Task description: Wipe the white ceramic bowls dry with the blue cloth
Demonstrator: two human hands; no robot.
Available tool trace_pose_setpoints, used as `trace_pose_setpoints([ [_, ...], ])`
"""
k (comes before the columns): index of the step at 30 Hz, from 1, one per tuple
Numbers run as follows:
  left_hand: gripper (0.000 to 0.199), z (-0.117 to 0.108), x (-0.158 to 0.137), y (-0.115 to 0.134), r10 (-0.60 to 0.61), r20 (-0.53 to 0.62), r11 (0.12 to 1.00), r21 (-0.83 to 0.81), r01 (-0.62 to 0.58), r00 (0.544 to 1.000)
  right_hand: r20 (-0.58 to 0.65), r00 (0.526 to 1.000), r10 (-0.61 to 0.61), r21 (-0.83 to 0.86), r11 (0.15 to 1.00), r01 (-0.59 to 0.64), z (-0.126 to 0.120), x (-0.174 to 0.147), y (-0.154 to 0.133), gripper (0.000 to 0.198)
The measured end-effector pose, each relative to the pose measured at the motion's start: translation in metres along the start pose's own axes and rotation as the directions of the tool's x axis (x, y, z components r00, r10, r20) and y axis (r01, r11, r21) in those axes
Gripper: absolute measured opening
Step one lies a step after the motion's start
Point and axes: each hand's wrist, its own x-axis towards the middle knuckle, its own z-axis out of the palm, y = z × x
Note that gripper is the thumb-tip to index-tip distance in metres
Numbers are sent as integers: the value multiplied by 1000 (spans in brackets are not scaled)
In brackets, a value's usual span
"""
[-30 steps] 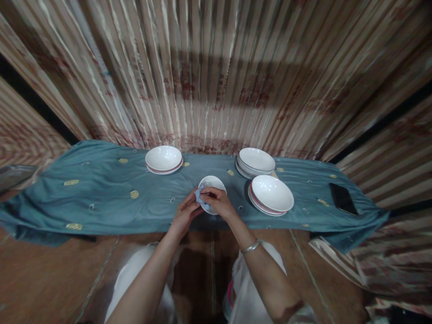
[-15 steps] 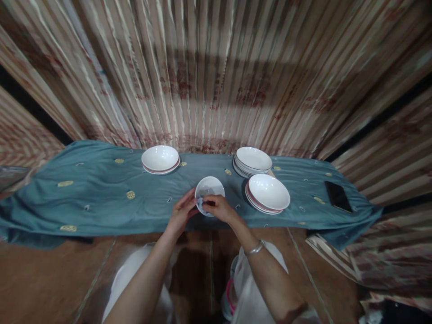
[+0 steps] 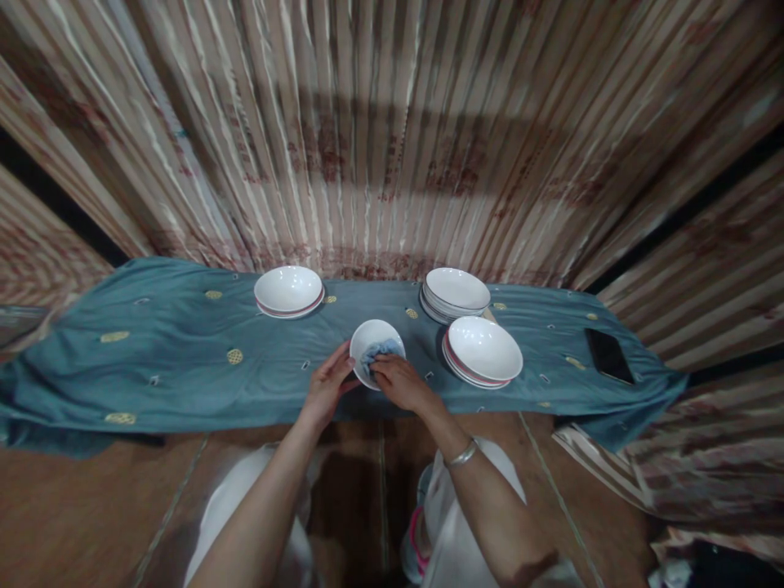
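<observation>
A small white bowl [image 3: 369, 331] is tilted toward me over the front of the table, its inside facing up. My left hand [image 3: 329, 382] grips its left rim, thumb at the edge and fingers behind the side. Inside the bowl lies a crumpled light-blue cloth [image 3: 375, 356]. My right hand [image 3: 401, 380] presses that cloth against the inner wall, fingers bent over it; the fingertips are partly hidden in its folds. A silver bangle [image 3: 464, 453] circles the right wrist.
White bowls in a stack [image 3: 483, 351] stand close to the right, with another stack [image 3: 456, 290] behind them. A third stack [image 3: 289, 290] sits at the back left. A black phone [image 3: 608, 355] lies at the right end of the teal tablecloth [image 3: 196, 384].
My right hand has shifted from the bowl's near left inside toward its right side. More of the blue cloth now shows, spread across the bowl. The left hand keeps its hold.
</observation>
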Motion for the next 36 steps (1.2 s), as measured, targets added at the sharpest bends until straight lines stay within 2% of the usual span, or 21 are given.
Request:
trace_pose_setpoints([
  [3, 64, -2, 2, -3, 10, 12, 1000, -2, -10, 1000, 9, 999, -38, 179, 983, 36, -1, 1, -4, 29],
  [6, 64, -2, 3, -4, 17, 20, 1000, 0, -17, 1000, -51, 998, -31, 347, 937, 47, 5, 4, -6, 31],
  [9, 66, -2, 2, -3, 25, 11, 1000, 10, -25, 1000, -104, 994, -19, 419, 906, 61, 13, 9, -5, 35],
  [12, 68, -1, 2, -2, 31, 2, 999, 21, -31, 1000, -84, 996, 37, 344, 939, -6, 16, 13, -6, 40],
  [16, 70, -1, 2, -2, 35, 6, 999, 21, -36, 999, -69, 986, 151, 96, 985, -144, 11, 14, -9, 42],
  [21, 69, 0, 0, 0, 28, -16, 1000, -6, -28, 999, -53, 988, 143, -127, 981, -148, 4, 12, -11, 45],
  [25, 69, 1, 0, 0, 24, -22, 999, -24, -25, 999, -9, 990, 139, -199, 970, -138, -1, 8, -8, 42],
  [30, 73, 2, 0, 1, 24, -28, 1000, -11, -25, 999, 78, 992, 99, -144, 986, -87, -8, 2, -9, 36],
  [36, 72, 2, 0, 2, 32, -39, 999, 14, -32, 999, 47, 998, 45, 184, 982, -53, -6, -1, -12, 38],
])
